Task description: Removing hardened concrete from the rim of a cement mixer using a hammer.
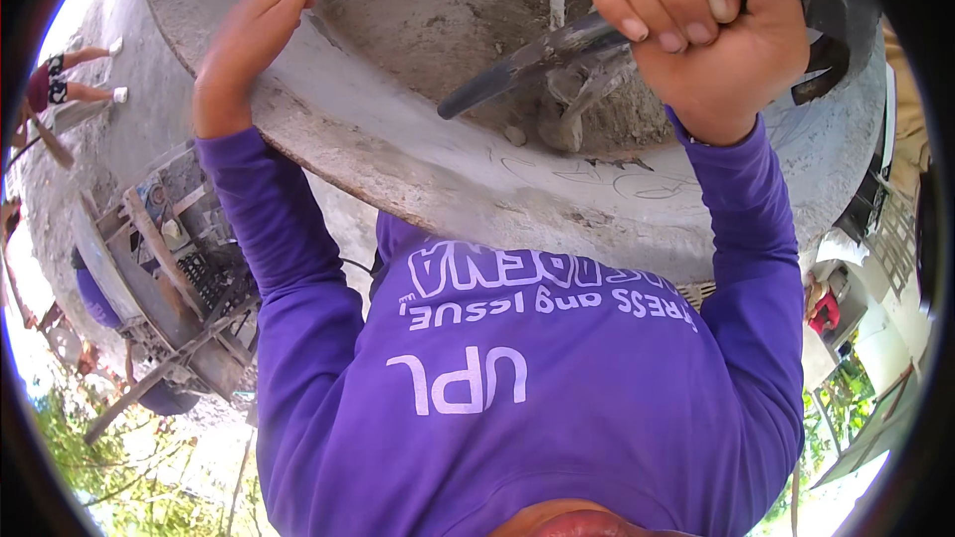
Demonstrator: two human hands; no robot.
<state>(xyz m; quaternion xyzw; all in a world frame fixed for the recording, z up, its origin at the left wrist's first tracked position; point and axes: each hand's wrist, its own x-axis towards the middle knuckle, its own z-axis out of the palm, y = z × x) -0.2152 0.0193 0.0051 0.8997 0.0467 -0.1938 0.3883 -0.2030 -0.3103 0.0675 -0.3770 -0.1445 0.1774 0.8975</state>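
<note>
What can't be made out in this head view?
- Tool head: only a dark handle shows; the right hand, fisted on it, hides the far end.
- Left hand fingertips: curled over the concrete ring's rim, out of sight.
- Ring's far side: cut off by the top edge.
- Inside of the ring: grey rubble, too blurred to sort.
- Wooden frames at left: bent and small near the rim.

You are at an outdoor construction site. A large round concrete ring [477, 179] with a rough, mortar-crusted inside stands before you. Bare concrete ground [129, 129] surrounds it. A rough wooden frame [169, 288] holding gear lies to your left, with trees [109, 457] and small buildings [875, 308] at the edges.
</note>
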